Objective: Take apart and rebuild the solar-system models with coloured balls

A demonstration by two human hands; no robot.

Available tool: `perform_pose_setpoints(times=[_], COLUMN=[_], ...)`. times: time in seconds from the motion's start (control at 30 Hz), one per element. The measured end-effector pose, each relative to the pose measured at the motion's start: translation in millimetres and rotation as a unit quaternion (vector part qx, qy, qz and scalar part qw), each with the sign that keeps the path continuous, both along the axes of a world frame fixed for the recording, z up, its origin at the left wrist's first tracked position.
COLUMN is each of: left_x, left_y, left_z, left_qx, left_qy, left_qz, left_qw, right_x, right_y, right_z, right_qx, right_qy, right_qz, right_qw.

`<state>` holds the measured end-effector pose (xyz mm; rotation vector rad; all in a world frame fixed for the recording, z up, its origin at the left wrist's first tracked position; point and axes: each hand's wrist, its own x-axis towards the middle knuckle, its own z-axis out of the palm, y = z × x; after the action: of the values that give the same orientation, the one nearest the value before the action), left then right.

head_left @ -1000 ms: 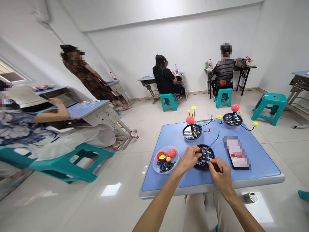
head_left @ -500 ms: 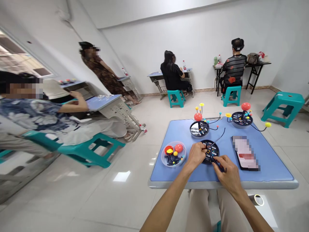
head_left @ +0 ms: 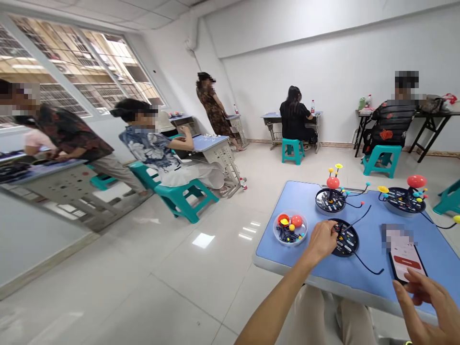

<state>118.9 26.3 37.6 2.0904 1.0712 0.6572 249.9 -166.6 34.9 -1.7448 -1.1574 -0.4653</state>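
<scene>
My left hand (head_left: 323,238) is closed at the left side of a round black base (head_left: 345,244) with printed labels, its fingertips near the middle; the exact pinch point is hidden. Two thin black curved arms, an upper arm (head_left: 360,216) and a lower arm (head_left: 369,265), stick out from the base. My right hand (head_left: 429,304) is off the base, fingers apart and holding nothing, by the lower end of a phone (head_left: 404,249). Left of the base, a clear round tub (head_left: 290,230) holds red and yellow balls, small coloured beads and black parts.
Two assembled planet models, a left model (head_left: 330,196) and a right model (head_left: 404,199), stand at the back of the blue table (head_left: 278,249). Their arms reach outward. Several people sit or stand at other desks. A bottle (head_left: 243,184) is on the floor beside a desk.
My right hand has let go of the lower black arm and moved right and nearer, beside the phone. My left hand stays at the base. The camera view has turned left.
</scene>
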Motion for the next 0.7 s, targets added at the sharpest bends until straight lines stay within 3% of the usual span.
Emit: perform_pose_setpoints(times=[0.13, 0.27, 0.37, 0.47, 0.6, 0.7], left_x=[-31.2, -89.0, -135.6, -167.2, -180.4, -180.9], left_y=[-11.4, -17.5, -11.7, -1.0, 7.5, 7.9], left_z=[12.8, 17.8, 13.7, 6.5, -2.1, -6.7], left_qx=[0.015, 0.045, 0.068, 0.119, 0.172, 0.173], left_qy=[-0.044, -0.130, -0.129, -0.078, -0.052, -0.051], left_qz=[0.031, 0.109, 0.212, 0.265, 0.245, 0.216], left_qw=[0.998, 0.984, 0.966, 0.954, 0.953, 0.959], right_x=[-23.4, -51.2, -75.9, -102.9, -134.0, -143.5], right_y=[5.4, 39.1, 82.6, 131.8, 183.0, 202.0], right_z=[27.0, 34.7, 32.0, 28.9, 26.4, 24.7], right_qx=[0.012, 0.009, -0.062, -0.176, -0.326, -0.393], right_qy=[-0.022, 0.002, 0.038, 0.015, -0.066, -0.103], right_qz=[0.017, 0.167, 0.277, 0.310, 0.292, 0.271], right_qw=[1.000, 0.986, 0.958, 0.934, 0.897, 0.873])
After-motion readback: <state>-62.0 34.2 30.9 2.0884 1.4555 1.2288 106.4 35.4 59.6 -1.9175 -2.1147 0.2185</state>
